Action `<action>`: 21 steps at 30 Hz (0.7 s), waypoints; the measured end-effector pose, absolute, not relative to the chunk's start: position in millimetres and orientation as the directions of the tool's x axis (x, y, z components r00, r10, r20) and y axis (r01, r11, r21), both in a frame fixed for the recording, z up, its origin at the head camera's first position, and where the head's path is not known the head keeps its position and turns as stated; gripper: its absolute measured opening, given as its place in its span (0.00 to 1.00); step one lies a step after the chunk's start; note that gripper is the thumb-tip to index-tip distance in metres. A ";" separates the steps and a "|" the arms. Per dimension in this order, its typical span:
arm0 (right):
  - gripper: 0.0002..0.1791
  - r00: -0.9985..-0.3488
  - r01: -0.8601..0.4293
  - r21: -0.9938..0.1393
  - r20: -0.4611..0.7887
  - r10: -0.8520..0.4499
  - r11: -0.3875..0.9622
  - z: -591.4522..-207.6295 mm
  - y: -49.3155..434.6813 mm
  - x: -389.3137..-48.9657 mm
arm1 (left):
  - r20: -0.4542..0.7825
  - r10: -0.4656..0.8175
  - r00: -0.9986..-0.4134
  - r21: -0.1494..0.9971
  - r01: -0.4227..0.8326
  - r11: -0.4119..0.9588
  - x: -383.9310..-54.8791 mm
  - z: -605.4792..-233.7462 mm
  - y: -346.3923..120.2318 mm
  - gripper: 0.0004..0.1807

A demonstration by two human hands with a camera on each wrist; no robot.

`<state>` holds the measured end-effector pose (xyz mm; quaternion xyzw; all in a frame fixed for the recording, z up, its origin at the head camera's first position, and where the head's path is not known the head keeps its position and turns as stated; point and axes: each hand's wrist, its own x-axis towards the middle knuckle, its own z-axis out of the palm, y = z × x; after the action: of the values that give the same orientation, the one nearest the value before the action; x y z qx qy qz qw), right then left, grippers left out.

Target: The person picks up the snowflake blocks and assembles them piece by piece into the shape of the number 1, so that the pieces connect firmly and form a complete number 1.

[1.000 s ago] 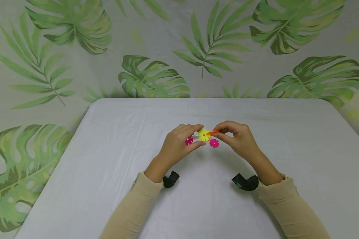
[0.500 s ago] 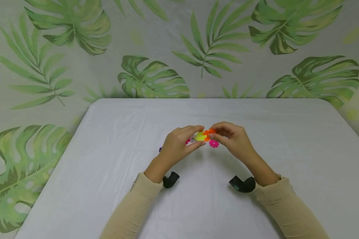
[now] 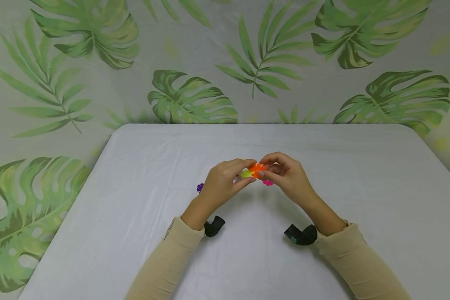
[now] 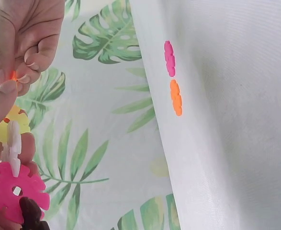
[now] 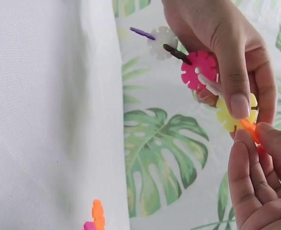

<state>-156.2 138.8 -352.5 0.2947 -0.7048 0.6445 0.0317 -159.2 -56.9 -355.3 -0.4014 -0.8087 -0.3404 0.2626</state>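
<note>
My left hand (image 3: 223, 179) holds a chain of notched plastic flower discs between thumb and fingers. In the right wrist view the chain runs from a purple disc (image 5: 142, 33) through a whitish disc (image 5: 162, 43), a dark disc (image 5: 176, 52), a pink disc (image 5: 197, 72) and a white disc (image 5: 210, 84) to a yellow disc (image 5: 229, 115) under the left thumb. My right hand (image 3: 293, 177) pinches an orange disc (image 3: 258, 170), which meets the yellow disc's edge. Fingers hide how deep the two slot together.
A loose pink disc (image 4: 169, 58) and a loose orange disc (image 4: 176, 97) lie on the white-covered table (image 3: 225, 258). A leaf-patterned backdrop (image 3: 270, 62) stands behind the table. Black camera mounts (image 3: 301, 234) sit at both wrists.
My right hand has moved left toward the left hand. The orange disc has turned from edge-on to face the head camera. The purple disc has come into sight left of my left hand.
</note>
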 end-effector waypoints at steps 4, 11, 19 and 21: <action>0.11 -0.823 -0.442 -0.897 0.415 -0.387 -0.022 -354.0 138.3 -156.7 | 0.696 0.468 -0.544 0.353 0.827 0.437 -158.9 -354.3 -56.6 0.19; 0.13 -0.829 -0.447 -0.894 0.403 -0.388 0.028 -353.9 140.4 -157.4 | 0.677 0.475 -0.562 0.362 0.816 0.450 -158.4 -353.9 -57.6 0.17; 0.20 -0.823 -0.506 -0.850 0.426 -0.376 0.144 -350.7 153.5 -164.1 | 0.667 0.463 -0.584 0.365 0.798 0.480 -159.7 -354.2 -59.8 0.20; 0.21 -0.821 -0.511 -0.839 0.412 -0.395 0.187 -344.7 154.8 -162.0 | 0.668 0.459 -0.585 0.360 0.794 0.489 -160.0 -353.9 -60.5 0.20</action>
<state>-162.0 154.8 -344.7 0.2947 -0.7686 0.5656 0.0514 -160.0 -60.5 -353.9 -0.3796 -0.8255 -0.3335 0.2515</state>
